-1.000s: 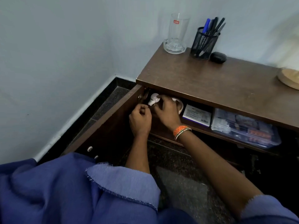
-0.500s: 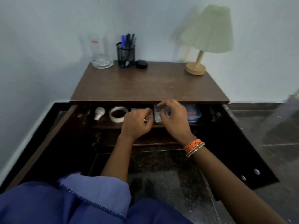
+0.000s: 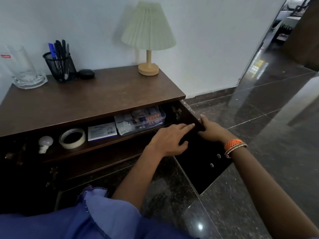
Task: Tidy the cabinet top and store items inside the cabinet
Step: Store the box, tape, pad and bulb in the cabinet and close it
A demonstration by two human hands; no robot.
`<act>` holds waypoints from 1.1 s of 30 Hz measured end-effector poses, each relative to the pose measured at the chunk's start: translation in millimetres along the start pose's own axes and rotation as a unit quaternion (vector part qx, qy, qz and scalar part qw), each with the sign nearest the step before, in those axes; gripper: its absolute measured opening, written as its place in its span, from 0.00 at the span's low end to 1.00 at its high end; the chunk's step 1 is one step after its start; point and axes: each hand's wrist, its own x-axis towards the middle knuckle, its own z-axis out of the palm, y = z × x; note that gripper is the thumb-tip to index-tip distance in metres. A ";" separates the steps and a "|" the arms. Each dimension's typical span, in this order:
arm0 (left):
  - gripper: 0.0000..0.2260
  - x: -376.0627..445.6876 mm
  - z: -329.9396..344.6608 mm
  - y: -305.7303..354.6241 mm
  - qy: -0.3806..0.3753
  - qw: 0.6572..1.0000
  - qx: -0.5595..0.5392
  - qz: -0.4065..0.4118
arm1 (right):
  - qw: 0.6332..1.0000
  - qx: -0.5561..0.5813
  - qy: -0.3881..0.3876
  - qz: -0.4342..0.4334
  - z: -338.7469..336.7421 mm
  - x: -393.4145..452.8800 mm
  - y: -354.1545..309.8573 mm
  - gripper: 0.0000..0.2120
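The dark wooden cabinet (image 3: 89, 99) stands open. On its upper shelf lie a white bulb (image 3: 45, 143), a roll of tape (image 3: 72, 138), a flat white-and-purple box (image 3: 101, 131) and a clear plastic box of packets (image 3: 140, 119). My right hand (image 3: 213, 129) grips the top edge of the open right door (image 3: 203, 152). My left hand (image 3: 170, 139) has its fingers stretched out, the fingertips touching the door's inner face. On the top stand a glass (image 3: 22, 68), a mesh pen holder (image 3: 60, 66), a small black case (image 3: 86, 74) and a lamp (image 3: 148, 40).
A white wall runs behind the cabinet. Polished dark stone floor (image 3: 267, 135) spreads to the right, with a doorway (image 3: 283, 31) at the far right. My blue sleeve (image 3: 96, 213) fills the lower left. The cabinet's lower space is dark.
The view swung from the cabinet's left end to its right end. Both hands left the shelf items and moved right onto the right door.
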 end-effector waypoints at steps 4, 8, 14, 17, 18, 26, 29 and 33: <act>0.31 -4.2 9.8 -5.8 -0.067 0.996 0.052 0.005 | 0.999 0.015 -0.033 -0.004 -10.1 6.0 0.4 0.15; 0.31 -13.5 13.3 -19.0 -0.060 0.997 0.023 -0.031 | 0.998 0.050 -0.049 0.002 -6.5 6.3 -6.7 0.12; 0.25 -23.3 -5.1 -32.0 -0.047 0.993 -0.019 -0.106 | 0.996 0.090 -0.007 0.028 18.3 -1.4 -32.8 0.18; 0.21 -27.0 -15.4 -36.5 -0.067 0.965 -0.174 -0.183 | 0.990 0.140 0.014 0.025 35.5 -0.4 -50.9 0.25; 0.21 -28.6 -18.7 -38.2 -0.074 0.950 -0.228 -0.202 | 0.987 0.155 0.028 0.024 41.2 -1.6 -58.6 0.26; 0.30 -53.9 -46.9 -50.3 -0.145 0.860 -0.398 -0.285 | 0.946 0.318 0.044 0.039 72.0 4.4 -119.0 0.24; 0.25 -70.5 -58.2 -68.9 -0.113 0.895 -0.325 -0.282 | 0.926 0.378 -0.001 0.009 82.9 1.3 -133.2 0.39; 0.14 -93.3 -62.3 -94.7 0.063 0.907 -0.236 -0.344 | 0.920 0.386 0.008 -0.068 141.6 -26.8 -144.6 0.27</act>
